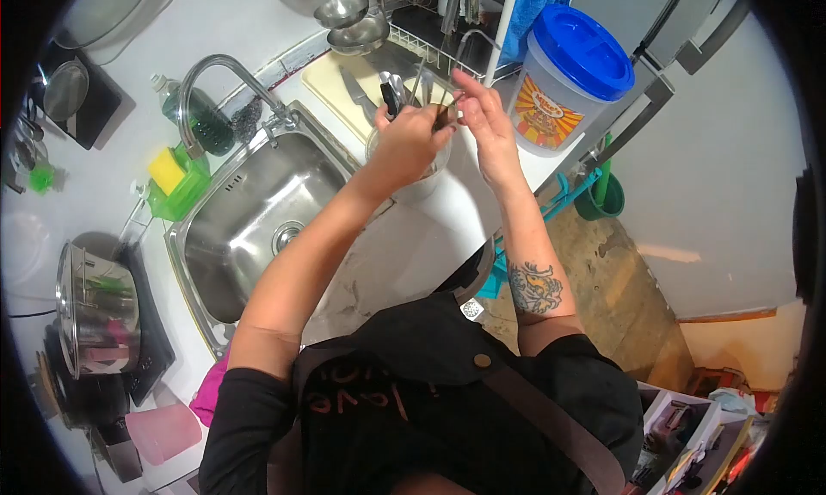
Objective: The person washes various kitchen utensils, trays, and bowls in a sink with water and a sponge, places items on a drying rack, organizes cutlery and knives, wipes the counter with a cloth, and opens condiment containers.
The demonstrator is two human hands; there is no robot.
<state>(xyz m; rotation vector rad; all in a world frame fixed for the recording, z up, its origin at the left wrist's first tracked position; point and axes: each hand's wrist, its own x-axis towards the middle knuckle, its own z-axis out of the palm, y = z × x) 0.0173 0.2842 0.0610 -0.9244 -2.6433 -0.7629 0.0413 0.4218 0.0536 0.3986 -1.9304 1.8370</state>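
Utensils stand bunched in a pale container on the counter just right of the sink, near the corner by the tap. One shows an upright black handle; others look like bare metal. Over the container, the left hand is curled, its fingers seeming to grip a slim brown piece. The right hand has its fingers mostly straightened, fingertips at the far end of that piece; whether they pinch it, I cannot tell. Beyond the container, to the right of the tap, lies a cream board, with a broad knife blade showing against it. Farther right from the sink stands a blue-lidded tub.

The utensils should be light and stiff, hardly fragile, though bare metal could turn slippery if wet. Handles look the safest hold, pinched near the top; the knife calls for care, with fingers kept off its blade.
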